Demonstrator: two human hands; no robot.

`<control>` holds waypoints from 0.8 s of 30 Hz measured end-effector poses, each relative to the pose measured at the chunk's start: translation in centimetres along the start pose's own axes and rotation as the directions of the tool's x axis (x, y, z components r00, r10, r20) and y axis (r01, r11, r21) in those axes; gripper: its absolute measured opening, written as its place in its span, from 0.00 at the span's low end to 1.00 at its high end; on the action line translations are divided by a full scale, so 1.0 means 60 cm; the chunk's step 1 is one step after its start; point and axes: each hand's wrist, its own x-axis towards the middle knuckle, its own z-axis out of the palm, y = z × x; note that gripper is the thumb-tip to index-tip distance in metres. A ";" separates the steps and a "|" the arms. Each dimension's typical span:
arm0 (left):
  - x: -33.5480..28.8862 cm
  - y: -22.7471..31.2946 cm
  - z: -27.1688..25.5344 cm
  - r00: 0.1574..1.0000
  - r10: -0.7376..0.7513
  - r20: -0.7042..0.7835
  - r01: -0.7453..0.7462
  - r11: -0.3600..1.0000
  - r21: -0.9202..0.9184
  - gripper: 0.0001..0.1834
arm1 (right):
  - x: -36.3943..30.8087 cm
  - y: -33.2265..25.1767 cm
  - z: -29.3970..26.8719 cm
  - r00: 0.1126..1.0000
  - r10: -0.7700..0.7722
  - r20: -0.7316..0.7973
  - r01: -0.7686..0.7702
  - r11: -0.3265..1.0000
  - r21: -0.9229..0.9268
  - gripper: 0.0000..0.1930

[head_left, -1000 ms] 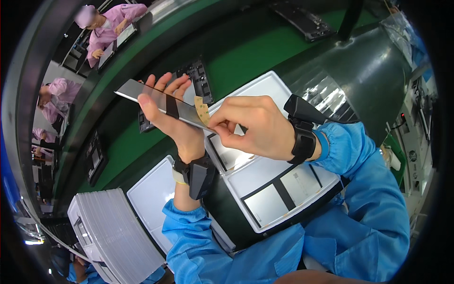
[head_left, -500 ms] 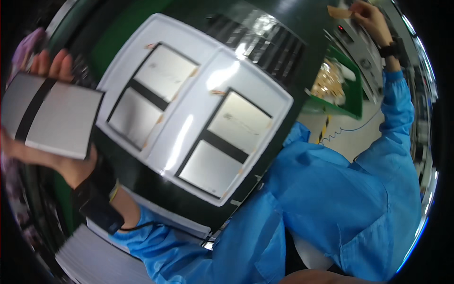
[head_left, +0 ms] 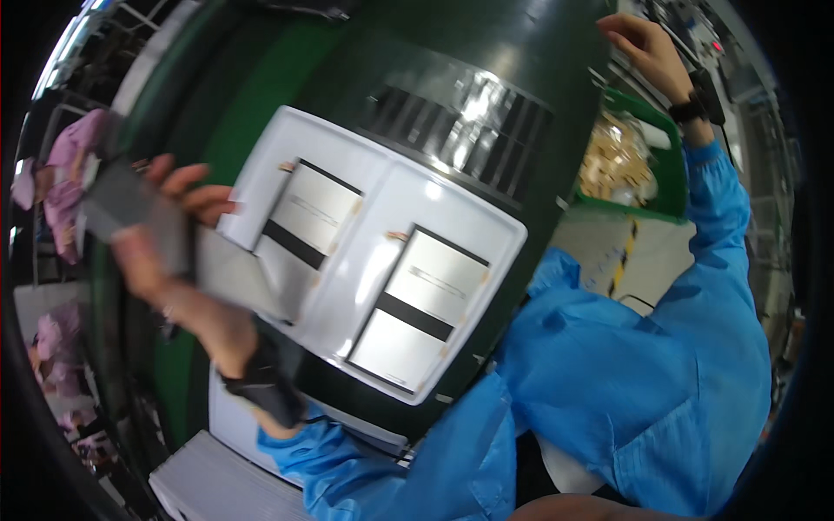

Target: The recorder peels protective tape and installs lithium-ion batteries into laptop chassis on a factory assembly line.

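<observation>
My left hand (head_left: 187, 252), blurred by motion, grips a flat silver battery pack with a dark band (head_left: 239, 276). The pack is tilted over the left edge of a white two-compartment tray (head_left: 382, 195). One similar silver battery pack (head_left: 323, 213) lies in the tray's left compartment, partly covered by the held one. Another silver battery pack (head_left: 439, 285) lies in the right compartment, with a black band across it and a small wire lead at its top corner. Far to the right, my right hand (head_left: 651, 56) is raised beyond the green bin, fingers slightly bent and apart, nothing visible in them.
Behind the tray, dark strips under shiny clear film (head_left: 469, 122) lie on the dark green table (head_left: 365, 69). A green bin (head_left: 669, 174) at the right holds bagged tan pieces. White stacked trays (head_left: 226, 478) stand at lower left. People in pink clothing (head_left: 65, 178) are beyond the left side.
My left hand has brought the battery pack rightward and tilted it over the tray. The small brown piece pinched in my right hand is no longer visible. The whole view has shifted.
</observation>
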 end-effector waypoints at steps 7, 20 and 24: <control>-0.001 -0.014 0.130 0.845 0.155 0.512 -0.515 0.493 0.701 0.50 | 0.072 -0.357 0.146 0.931 -0.363 -0.033 0.226 0.505 0.833 0.16; 0.262 -0.094 0.294 0.566 0.535 0.628 -0.804 0.187 0.565 0.44 | 0.261 -0.177 0.213 0.868 -0.034 -0.496 0.413 0.607 0.679 0.06; 0.389 -0.140 0.255 0.853 0.251 0.458 -0.519 0.310 0.797 0.33 | 0.257 -0.115 0.196 0.810 0.049 -0.584 0.320 0.797 0.511 0.04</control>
